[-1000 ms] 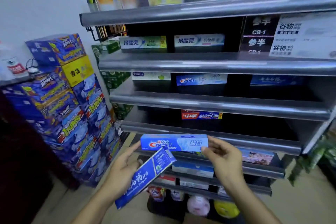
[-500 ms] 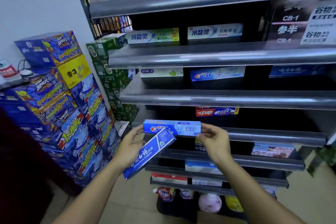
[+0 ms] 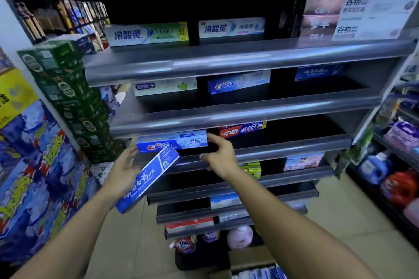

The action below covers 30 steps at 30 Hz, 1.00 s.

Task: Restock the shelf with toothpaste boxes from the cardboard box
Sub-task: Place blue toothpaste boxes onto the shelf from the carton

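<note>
A light blue Crest toothpaste box [image 3: 172,141] lies level at the left of the third shelf [image 3: 283,145]. My right hand [image 3: 218,156] pinches its right end, and the fingertips of my left hand [image 3: 124,173] touch its left end. My left hand also grips a dark blue toothpaste box [image 3: 148,178], tilted up to the right. A red and blue toothpaste box [image 3: 241,129] sits further right on that shelf. The cardboard box [image 3: 251,265] stands open on the floor below, with several blue boxes inside.
Higher shelves carry single toothpaste boxes [image 3: 147,33] with dark gaps between them. Green cartons [image 3: 68,95] and blue drink cases [image 3: 40,176] are stacked at the left. Detergent bottles [image 3: 385,172] fill a rack at the right. Lower shelves hold more boxes and pouches.
Both hands have carried the Crest box up and forward onto the third shelf. The camera has moved closer to the shelves, and the cardboard box has come into view.
</note>
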Motion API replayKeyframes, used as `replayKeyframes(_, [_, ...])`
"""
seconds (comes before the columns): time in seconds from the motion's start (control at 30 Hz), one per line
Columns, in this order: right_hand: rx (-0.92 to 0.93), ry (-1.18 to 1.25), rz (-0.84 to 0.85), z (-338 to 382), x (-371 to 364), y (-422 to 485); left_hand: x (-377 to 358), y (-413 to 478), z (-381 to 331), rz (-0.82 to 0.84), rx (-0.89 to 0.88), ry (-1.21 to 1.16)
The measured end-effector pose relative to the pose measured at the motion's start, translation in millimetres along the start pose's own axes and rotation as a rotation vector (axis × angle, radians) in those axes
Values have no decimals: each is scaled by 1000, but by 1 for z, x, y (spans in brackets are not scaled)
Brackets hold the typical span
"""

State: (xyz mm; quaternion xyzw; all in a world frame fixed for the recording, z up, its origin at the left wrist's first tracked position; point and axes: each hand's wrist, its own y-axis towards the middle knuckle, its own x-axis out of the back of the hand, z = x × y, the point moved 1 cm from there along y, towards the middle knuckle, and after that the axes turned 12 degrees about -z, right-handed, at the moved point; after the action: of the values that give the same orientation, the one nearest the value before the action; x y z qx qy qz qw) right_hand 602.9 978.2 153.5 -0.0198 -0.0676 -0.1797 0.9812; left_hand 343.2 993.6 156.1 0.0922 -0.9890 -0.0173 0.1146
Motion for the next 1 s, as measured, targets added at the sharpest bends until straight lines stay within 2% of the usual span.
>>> replayKeyframes(0.13, [-4, 39, -33, -6, 2, -7, 1, -2, 8, 11, -55, 38])
replayKeyframes(0.23, [-10, 90, -124, -16, 16, -18, -6, -12, 28, 17, -71, 77])
replayKeyframes(0.3, [14, 132, -211, -24, 33, -26, -21, -24, 40, 62, -57, 23])
replayKeyframes(0.53, [-4, 186, -491, -89, 140, -48, -130, -97, 69, 164, -72, 36])
replayKeyframes(0.6, [-23, 170, -543, -116, 180, -47, -174, -121, 83, 177, -27, 35])
replayKeyframes(0.87, [-71, 68, -542, -238, 335, -6, -342, -205, 144, 246, 114, 47])
replayKeyframes(1.0, [-100, 47, -485, -298, 386, 20, -410, -224, 165, 197, 158, 105])
